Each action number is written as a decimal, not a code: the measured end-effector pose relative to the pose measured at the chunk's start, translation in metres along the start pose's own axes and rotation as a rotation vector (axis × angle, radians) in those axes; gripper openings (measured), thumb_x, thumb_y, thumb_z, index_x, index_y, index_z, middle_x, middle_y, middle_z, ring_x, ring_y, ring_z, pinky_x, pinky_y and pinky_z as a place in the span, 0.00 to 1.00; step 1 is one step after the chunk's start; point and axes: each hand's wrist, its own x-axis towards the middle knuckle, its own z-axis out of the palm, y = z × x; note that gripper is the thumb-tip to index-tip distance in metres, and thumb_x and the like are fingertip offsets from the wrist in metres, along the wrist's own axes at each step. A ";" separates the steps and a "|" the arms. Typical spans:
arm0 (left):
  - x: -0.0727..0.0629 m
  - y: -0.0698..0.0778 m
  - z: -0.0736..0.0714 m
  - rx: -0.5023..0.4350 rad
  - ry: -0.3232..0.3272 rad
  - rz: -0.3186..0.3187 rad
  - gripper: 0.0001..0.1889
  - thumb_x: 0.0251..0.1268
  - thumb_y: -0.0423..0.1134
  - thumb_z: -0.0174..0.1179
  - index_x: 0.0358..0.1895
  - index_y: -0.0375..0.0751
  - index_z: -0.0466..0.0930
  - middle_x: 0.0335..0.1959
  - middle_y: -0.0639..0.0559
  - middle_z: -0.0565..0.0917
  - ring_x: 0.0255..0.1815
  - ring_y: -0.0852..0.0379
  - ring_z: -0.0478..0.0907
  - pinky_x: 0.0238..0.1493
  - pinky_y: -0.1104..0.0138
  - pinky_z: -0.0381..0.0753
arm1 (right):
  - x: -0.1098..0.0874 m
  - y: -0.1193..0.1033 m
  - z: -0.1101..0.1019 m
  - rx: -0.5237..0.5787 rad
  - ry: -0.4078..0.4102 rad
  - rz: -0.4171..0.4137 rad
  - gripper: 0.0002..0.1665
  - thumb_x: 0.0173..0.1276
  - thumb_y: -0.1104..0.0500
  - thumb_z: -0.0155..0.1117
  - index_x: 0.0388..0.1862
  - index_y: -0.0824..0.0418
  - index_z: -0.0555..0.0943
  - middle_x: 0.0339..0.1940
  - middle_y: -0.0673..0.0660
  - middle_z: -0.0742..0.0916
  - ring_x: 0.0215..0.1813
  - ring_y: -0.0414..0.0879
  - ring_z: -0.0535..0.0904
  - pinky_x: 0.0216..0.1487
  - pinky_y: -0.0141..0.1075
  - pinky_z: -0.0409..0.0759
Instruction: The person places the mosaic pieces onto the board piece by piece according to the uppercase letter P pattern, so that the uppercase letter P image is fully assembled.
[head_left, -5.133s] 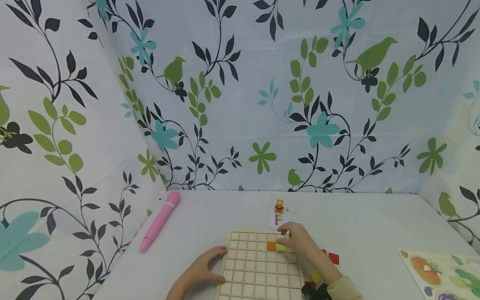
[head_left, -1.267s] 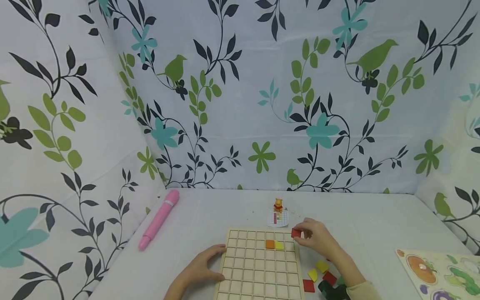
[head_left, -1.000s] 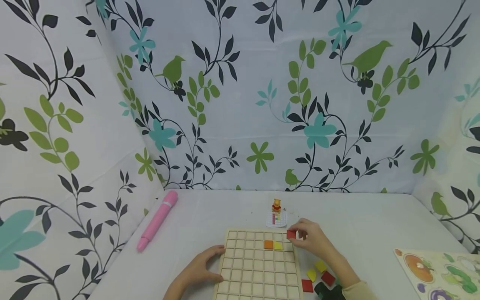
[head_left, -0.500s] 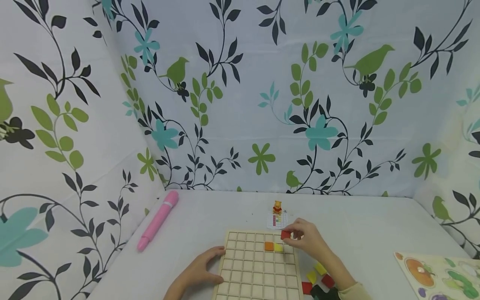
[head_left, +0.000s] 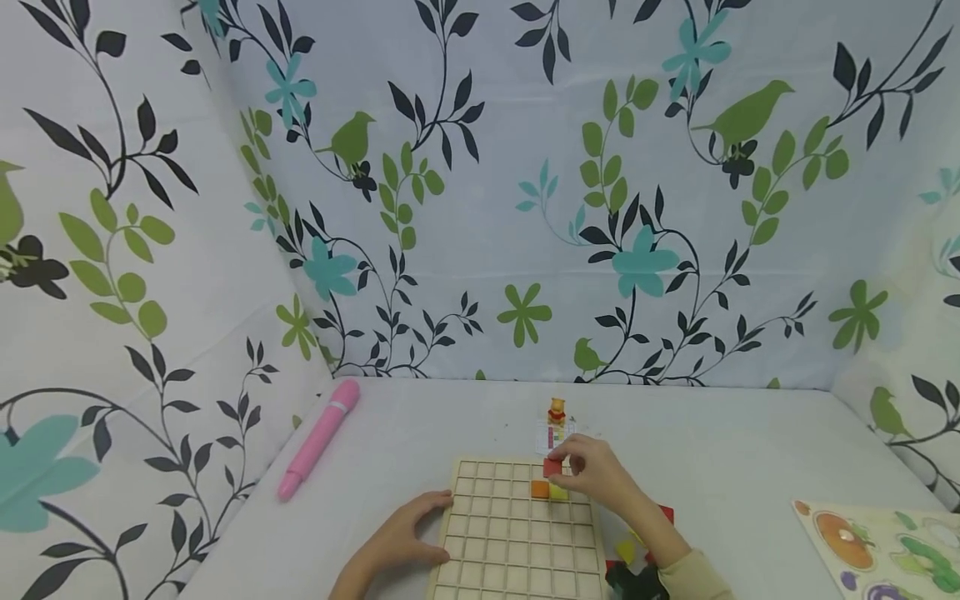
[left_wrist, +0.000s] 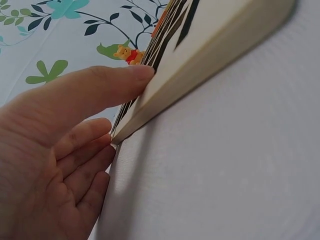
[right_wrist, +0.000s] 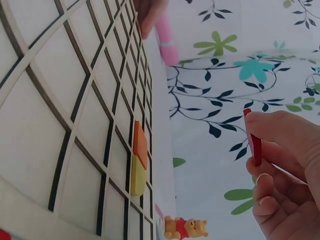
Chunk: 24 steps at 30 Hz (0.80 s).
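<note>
My right hand (head_left: 595, 471) pinches a red square tile (head_left: 552, 467) by its edges over the top rows of a wooden grid board (head_left: 495, 533). In the right wrist view the red tile (right_wrist: 254, 140) stands on edge between thumb and fingers, clear of the board. An orange tile (head_left: 540, 489) and a yellow tile (head_left: 558, 492) sit side by side in neighbouring cells, just below the held tile in the head view. My left hand (head_left: 405, 533) rests at the board's left side, its thumb and fingers extended against the edge (left_wrist: 175, 82).
A small bear figure (head_left: 557, 412) stands behind the board by a colour-printed card (head_left: 551, 437). Loose red and yellow tiles (head_left: 626, 551) lie under the right forearm, near a dark object (head_left: 637, 582). A pink stick (head_left: 318, 442) lies left, a vegetable-picture board (head_left: 885, 546) right.
About five seconds ago my right hand was at the yellow tile. Later it held the red tile at the board's top right corner, then carried it left. The left hand stays at the edge.
</note>
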 end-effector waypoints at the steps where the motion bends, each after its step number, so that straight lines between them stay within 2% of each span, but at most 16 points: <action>1: 0.000 0.000 0.001 -0.002 0.000 0.000 0.39 0.37 0.52 0.69 0.57 0.40 0.69 0.61 0.46 0.68 0.62 0.43 0.60 0.61 0.48 0.56 | 0.001 0.000 0.001 -0.003 -0.009 -0.001 0.12 0.48 0.61 0.72 0.33 0.59 0.81 0.27 0.44 0.78 0.21 0.34 0.64 0.18 0.26 0.68; 6: 0.001 0.001 0.002 -0.015 -0.001 -0.004 0.39 0.36 0.52 0.70 0.57 0.39 0.69 0.60 0.45 0.68 0.61 0.42 0.61 0.61 0.48 0.56 | 0.008 -0.003 0.007 -0.022 -0.086 0.031 0.11 0.49 0.62 0.71 0.33 0.61 0.81 0.27 0.45 0.79 0.22 0.35 0.64 0.18 0.26 0.67; 15: 0.003 0.001 0.003 -0.006 0.000 -0.004 0.39 0.36 0.51 0.70 0.56 0.38 0.70 0.60 0.45 0.69 0.61 0.43 0.62 0.61 0.49 0.57 | 0.021 -0.012 0.019 -0.027 -0.225 0.153 0.09 0.50 0.63 0.70 0.31 0.63 0.80 0.26 0.48 0.80 0.25 0.41 0.69 0.22 0.30 0.71; 24: 0.003 0.002 0.001 -0.001 -0.002 -0.018 0.40 0.35 0.51 0.70 0.57 0.38 0.69 0.60 0.46 0.68 0.61 0.42 0.61 0.61 0.47 0.56 | 0.032 -0.010 0.034 -0.015 -0.277 0.179 0.08 0.50 0.62 0.70 0.25 0.60 0.78 0.23 0.47 0.79 0.25 0.39 0.70 0.24 0.31 0.73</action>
